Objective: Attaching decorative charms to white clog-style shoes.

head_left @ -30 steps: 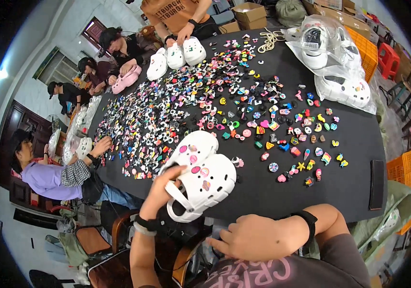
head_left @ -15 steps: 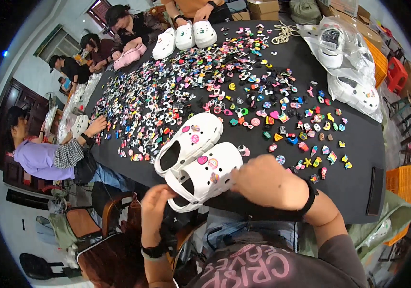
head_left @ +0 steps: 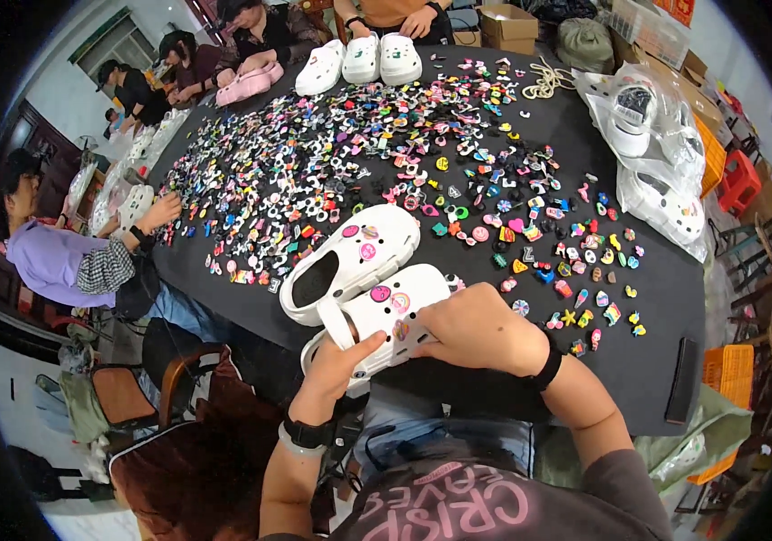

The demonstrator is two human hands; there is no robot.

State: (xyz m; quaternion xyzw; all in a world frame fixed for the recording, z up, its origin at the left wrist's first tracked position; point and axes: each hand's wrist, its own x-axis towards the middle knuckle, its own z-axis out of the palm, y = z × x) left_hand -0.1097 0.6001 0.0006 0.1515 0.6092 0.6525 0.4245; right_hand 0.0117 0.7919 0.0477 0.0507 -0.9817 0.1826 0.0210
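A white clog (head_left: 421,284) with pink and planet-shaped charms on its upper is at the table's near edge. My left hand (head_left: 336,365) grips it at the foot opening, thumb on the outside and fingers hidden inside. Against the clog's near side, by the planet charm (head_left: 400,330), my right hand (head_left: 485,332) is closed, its fingertips at the holes. Whether a small charm is in those fingers cannot be seen. The matching white clog (head_left: 392,233) lies just beyond, with similar charms on it.
Loose colourful shoe charms (head_left: 314,153) cover much of the black table (head_left: 647,374). Bagged white clogs (head_left: 661,203) lie at the right, near a coil of cord (head_left: 548,79). Other people handle clogs along the far and left sides, including a pink clog (head_left: 251,84).
My left hand has moved from behind the heel strap into the near clog's opening and grips it. My right hand has shifted slightly left against the clog's side. The view has tilted a little.
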